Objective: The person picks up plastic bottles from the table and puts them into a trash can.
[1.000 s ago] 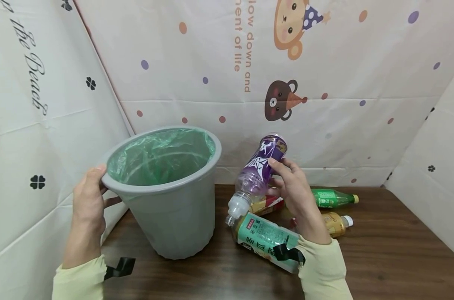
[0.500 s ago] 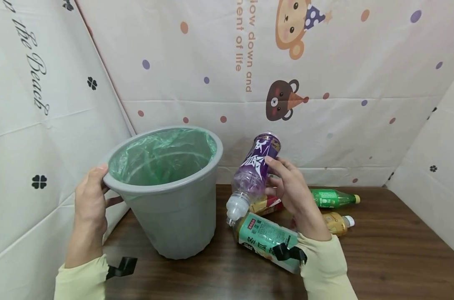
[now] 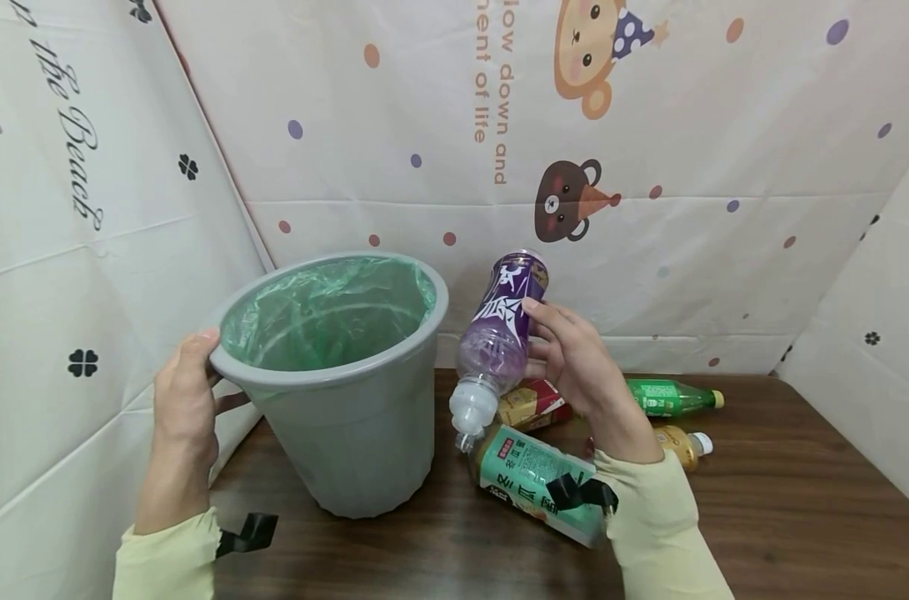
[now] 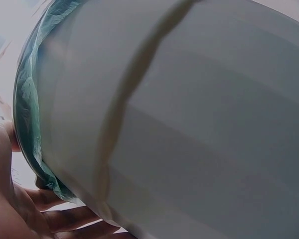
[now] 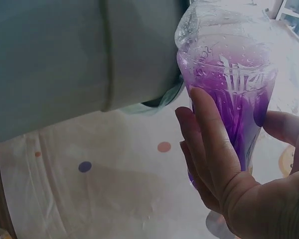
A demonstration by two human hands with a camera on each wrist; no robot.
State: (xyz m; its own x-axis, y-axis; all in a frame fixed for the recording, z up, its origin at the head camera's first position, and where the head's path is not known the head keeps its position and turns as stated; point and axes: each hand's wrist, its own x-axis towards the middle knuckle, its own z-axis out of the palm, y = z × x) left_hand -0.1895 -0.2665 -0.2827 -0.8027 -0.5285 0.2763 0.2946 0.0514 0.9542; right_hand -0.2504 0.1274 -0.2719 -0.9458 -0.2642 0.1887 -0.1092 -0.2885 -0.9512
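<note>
A grey bin (image 3: 352, 433) lined with a green bag (image 3: 327, 308) stands tilted at the table's left. My left hand (image 3: 187, 396) grips its near-left rim, thumb on top and fingers beneath; the left wrist view shows the bin wall (image 4: 189, 124) and my fingers (image 4: 65, 219) under the rim. My right hand (image 3: 574, 367) holds a clear purple-labelled bottle (image 3: 499, 329) in the air just right of the bin, white cap down. In the right wrist view my fingers (image 5: 214, 144) wrap the purple bottle (image 5: 234, 94) beside the bin (image 5: 65, 55).
Several more bottles lie on the brown table (image 3: 784, 492): a teal-labelled one (image 3: 536, 483) by my right forearm, a red-labelled one (image 3: 532, 404), a green one (image 3: 671, 398) and a tan one (image 3: 682, 446). Patterned cloth walls close in on the left, back and right.
My right hand has carried the purple bottle up and to the left, closer to the bin's rim. The left hand and the bin have stayed put.
</note>
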